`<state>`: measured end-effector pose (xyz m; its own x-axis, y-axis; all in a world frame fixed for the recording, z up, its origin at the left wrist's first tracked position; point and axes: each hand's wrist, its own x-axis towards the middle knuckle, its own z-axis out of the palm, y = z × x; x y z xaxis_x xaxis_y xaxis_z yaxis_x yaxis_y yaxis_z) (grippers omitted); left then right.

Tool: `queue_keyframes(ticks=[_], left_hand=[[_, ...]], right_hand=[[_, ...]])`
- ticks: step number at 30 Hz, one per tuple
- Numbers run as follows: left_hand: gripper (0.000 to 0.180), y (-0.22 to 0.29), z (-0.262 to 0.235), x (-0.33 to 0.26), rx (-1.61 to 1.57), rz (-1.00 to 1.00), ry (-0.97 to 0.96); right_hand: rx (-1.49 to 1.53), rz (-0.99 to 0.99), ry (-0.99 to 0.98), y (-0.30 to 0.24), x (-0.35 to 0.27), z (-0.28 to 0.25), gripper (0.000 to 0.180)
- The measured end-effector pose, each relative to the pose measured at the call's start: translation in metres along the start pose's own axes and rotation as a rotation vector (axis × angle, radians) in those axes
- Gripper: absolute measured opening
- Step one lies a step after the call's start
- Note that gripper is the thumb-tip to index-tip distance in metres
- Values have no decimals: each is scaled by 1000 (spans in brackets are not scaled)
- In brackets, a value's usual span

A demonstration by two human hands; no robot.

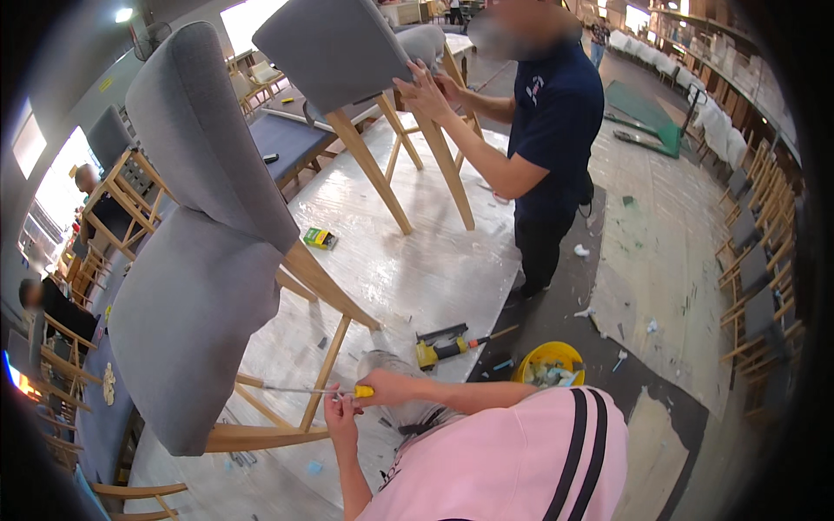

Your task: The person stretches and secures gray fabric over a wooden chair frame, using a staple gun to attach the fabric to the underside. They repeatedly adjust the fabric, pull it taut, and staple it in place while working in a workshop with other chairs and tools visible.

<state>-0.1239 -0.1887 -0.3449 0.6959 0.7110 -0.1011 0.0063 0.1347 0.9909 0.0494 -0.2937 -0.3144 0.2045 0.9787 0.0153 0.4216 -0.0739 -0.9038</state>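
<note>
A grey upholstered chair [204, 260] with pale wooden legs [326, 369] lies tipped on a work surface covered in shiny plastic sheet [408, 269]. My right hand [387, 388] is shut on the yellow handle of a long screwdriver [300, 390]. Its thin shaft runs left to the chair's lower rail. Just below it, my left hand [339, 415] pinches the shaft beside the handle. My pink top with black stripes fills the lower edge.
A person in a dark blue shirt [552, 122] stands across the surface, holding a second grey chair [334, 48] by its legs. A yellow nail gun [439, 346], a yellow bucket [549, 360] and a small green box [320, 237] lie nearby. Stacked chairs [751, 260] line the right.
</note>
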Motion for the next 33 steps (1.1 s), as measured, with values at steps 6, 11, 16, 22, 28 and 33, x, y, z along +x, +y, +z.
queue_keyframes(ticks=[6,11,16,22,28,33], left_hand=[[32,31,9,-1,108,33,17],[32,18,-7,36,230,54,127],[75,66,9,57,914,45,-473],[55,232,42,73,1086,796,-408],[33,282,45,97,871,913,-80],[23,289,28,127,932,1139,-92]], right_hand=[[190,15,37,-10,-18,6,38],[313,217,208,3,-56,-20,35],[386,453,522,73,-121,-89,35],[535,388,939,54,-123,-125,29],[905,365,953,65,-38,-78,34],[911,433,815,76,20,-30,30]])
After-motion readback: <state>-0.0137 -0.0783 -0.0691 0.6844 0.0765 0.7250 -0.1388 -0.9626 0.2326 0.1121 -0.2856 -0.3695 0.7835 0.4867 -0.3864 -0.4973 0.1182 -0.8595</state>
